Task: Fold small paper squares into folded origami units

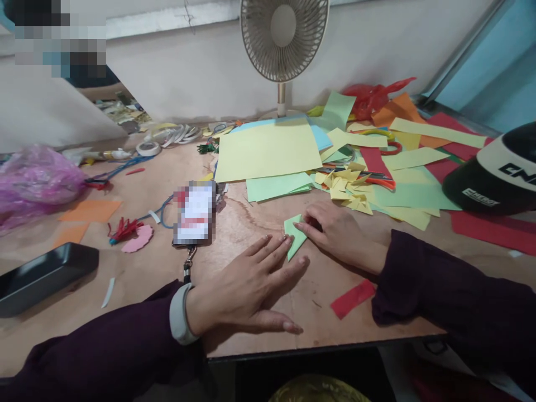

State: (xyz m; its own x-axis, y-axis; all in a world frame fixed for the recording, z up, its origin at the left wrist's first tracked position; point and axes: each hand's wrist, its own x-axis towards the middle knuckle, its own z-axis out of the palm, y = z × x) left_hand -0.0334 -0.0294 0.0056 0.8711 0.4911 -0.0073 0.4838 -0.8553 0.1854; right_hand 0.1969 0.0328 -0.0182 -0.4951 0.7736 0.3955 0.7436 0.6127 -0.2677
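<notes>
A small piece of folded light green paper (pixel 296 241) lies on the wooden table in front of me, with pointed corners. My left hand (pixel 255 282) is spread open and palm down, and its middle fingertips touch the left side of the paper. My right hand (pixel 335 231) has curled fingers, with thumb and forefinger pinching the paper's upper right edge. Part of the paper is covered by my fingertips. A red paper strip (pixel 353 298) lies just below my right hand.
A phone (pixel 195 215) on a lanyard lies left of the paper. Coloured sheets (pixel 268 149) and small yellow folded pieces (pixel 349 187) spread behind. A fan (pixel 283 39) stands at the back, a dark tub (pixel 489 184) at right, a black case (pixel 50 276) at left.
</notes>
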